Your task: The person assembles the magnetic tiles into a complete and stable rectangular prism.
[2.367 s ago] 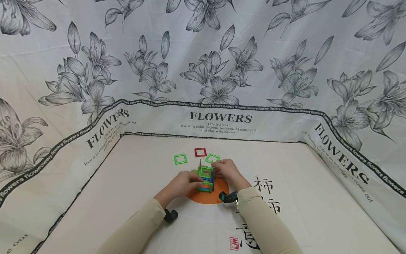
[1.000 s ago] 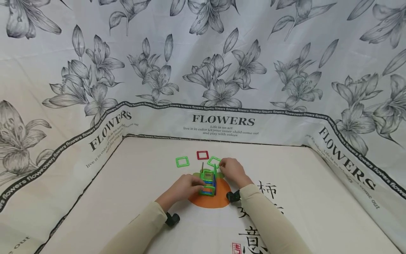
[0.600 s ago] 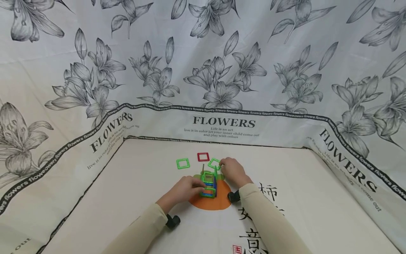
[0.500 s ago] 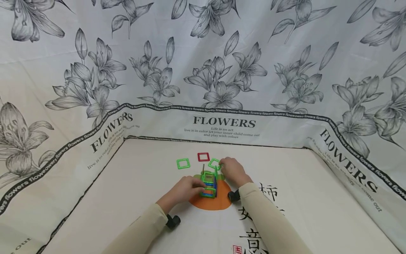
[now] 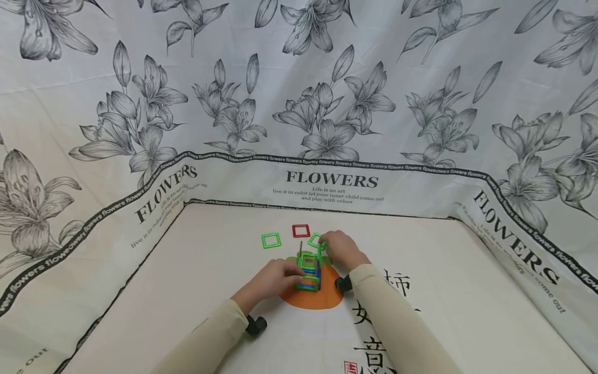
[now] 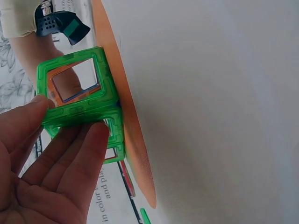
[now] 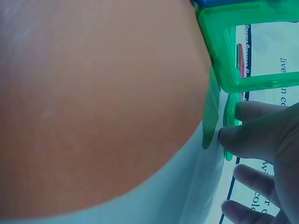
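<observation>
A small structure of green and blue magnetic tiles [image 5: 308, 283] stands on the orange printed patch. My left hand [image 5: 275, 278] holds its left side; in the left wrist view the thumb and fingers grip a green square tile frame [image 6: 106, 77]. An orange-looking frame shows through that tile. Beyond the structure and to its right, my right hand [image 5: 344, 249] pinches a loose green square tile [image 5: 313, 239] lying on the cloth. The right wrist view has thumb and index finger at the edge of this tile [image 7: 229, 151], its other fingers spread.
Left of the held tile lie a red square tile [image 5: 301, 225] and another green square tile [image 5: 271, 246]. The orange patch [image 5: 313, 302] is printed on the white cloth [image 5: 196, 259]. A flower-patterned curtain [image 5: 327, 114] surrounds the back and sides.
My right hand has left the structure's right side and moved to the loose green tile, now covering its right part. The left hand keeps its hold. The head view has shifted slightly.
</observation>
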Available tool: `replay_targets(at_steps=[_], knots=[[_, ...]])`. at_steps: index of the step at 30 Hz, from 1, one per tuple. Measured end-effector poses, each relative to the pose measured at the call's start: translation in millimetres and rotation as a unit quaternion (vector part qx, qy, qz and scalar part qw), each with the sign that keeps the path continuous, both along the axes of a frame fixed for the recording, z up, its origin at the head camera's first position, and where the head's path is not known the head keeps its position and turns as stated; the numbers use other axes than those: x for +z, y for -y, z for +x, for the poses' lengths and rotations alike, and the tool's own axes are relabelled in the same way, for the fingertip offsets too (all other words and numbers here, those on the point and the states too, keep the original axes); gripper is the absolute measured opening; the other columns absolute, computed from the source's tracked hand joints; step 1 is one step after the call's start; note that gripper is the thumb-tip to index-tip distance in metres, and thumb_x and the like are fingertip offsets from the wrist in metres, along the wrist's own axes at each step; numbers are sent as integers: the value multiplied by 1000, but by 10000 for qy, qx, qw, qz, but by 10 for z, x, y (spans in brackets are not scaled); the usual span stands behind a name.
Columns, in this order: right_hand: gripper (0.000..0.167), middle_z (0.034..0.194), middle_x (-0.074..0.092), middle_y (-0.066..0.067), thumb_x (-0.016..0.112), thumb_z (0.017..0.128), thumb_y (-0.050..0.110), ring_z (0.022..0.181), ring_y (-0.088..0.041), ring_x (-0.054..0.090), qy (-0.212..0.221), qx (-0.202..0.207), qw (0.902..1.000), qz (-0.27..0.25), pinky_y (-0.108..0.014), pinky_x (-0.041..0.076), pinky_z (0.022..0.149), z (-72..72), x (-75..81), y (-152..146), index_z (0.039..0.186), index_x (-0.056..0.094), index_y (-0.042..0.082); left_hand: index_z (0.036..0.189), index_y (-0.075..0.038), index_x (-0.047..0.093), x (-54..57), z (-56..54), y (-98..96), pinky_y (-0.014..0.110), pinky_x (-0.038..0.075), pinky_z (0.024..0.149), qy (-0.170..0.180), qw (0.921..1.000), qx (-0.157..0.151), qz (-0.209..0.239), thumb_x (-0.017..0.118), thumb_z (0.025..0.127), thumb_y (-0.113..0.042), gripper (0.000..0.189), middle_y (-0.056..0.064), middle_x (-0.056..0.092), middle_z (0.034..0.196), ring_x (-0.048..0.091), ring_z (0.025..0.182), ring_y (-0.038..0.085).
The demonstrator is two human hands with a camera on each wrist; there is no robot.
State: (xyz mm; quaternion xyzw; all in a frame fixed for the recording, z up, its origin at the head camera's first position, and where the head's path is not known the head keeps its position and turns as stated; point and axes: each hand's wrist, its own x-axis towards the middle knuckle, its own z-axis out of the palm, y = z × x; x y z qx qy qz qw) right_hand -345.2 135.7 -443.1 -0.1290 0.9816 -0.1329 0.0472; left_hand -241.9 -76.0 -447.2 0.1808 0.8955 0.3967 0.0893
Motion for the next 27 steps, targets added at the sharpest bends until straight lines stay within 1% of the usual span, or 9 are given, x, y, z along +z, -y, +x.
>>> replay_targets(at_steps=[4, 7, 10, 14, 18, 20, 23, 25, 27], knots=[[35, 113, 68, -3, 54, 87, -1, 101, -21, 58, -34, 103, 9999, 134, -42, 50, 95, -12, -9, -8, 114, 71, 15, 103, -17, 76, -5, -4, 3, 26, 52, 77, -31, 10000, -33, 0, 67, 91, -27, 18, -7, 70, 95, 56, 88, 12], [29, 108, 69, -1, 56, 90, 3, 103, -21, 60, -83, 185, 9995, 231, -42, 51, 95, -24, -24, -27, 111, 72, 14, 103, -18, 76, -12, -13, 6, 27, 52, 77, -2, 10000, -27, 18, 67, 91, -27, 17, -7, 69, 95, 56, 89, 12], [24, 106, 69, 0, 57, 91, 6, 102, -20, 61, -102, 271, 9993, 254, -41, 51, 93, -33, -26, -51, 109, 72, 14, 103, -19, 76, -19, -18, 8, 27, 52, 77, 8, 10000, -16, 36, 66, 91, -28, 18, -8, 69, 95, 56, 89, 12], [20, 106, 69, -1, 60, 91, 8, 100, -19, 61, -125, 416, 9987, 259, -39, 52, 93, -20, 8, -68, 106, 73, 14, 104, -19, 76, -23, -19, 11, 27, 52, 77, 19, 10000, -9, 59, 67, 91, -28, 19, -8, 69, 96, 56, 90, 13], [20, 107, 70, -2, 60, 92, 7, 98, -19, 61, -107, 461, 9984, 316, -39, 52, 93, 4, 43, -65, 104, 74, 14, 104, -18, 76, -19, -15, 13, 27, 53, 76, 42, 9999, -5, 94, 67, 91, -28, 19, -8, 69, 95, 56, 91, 13], [19, 105, 70, -2, 60, 92, 8, 94, -18, 60, -113, 474, 9981, 365, -39, 52, 92, 9, 49, -62, 104, 74, 13, 104, -18, 76, -19, -12, 14, 28, 53, 76, 66, 9999, 4, 106, 67, 91, -28, 19, -7, 69, 95, 56, 91, 14], [16, 98, 70, -1, 61, 91, 10, 84, -17, 59, -149, 498, 9976, 451, -37, 54, 87, 15, 52, -57, 100, 74, 13, 104, -18, 76, -20, -9, 13, 27, 53, 77, 111, 9999, 36, 100, 67, 91, -28, 19, -8, 68, 95, 56, 92, 13], [11, 90, 68, 0, 63, 90, 12, 77, -17, 57, -191, 556, 9969, 521, -35, 53, 79, 13, 53, -58, 92, 73, 13, 104, -18, 76, -23, -12, 11, 27, 53, 77, 130, 9998, 60, 103, 67, 91, -28, 19, -8, 68, 95, 56, 92, 14], [8, 81, 65, 1, 65, 90, 14, 71, -17, 55, -241, 608, 9959, 632, -31, 51, 71, 13, 58, -65, 84, 71, 15, 104, -18, 76, -20, -12, 10, 27, 53, 77, 113, 9999, 65, 102, 67, 91, -28, 19, -8, 68, 95, 55, 92, 13]])
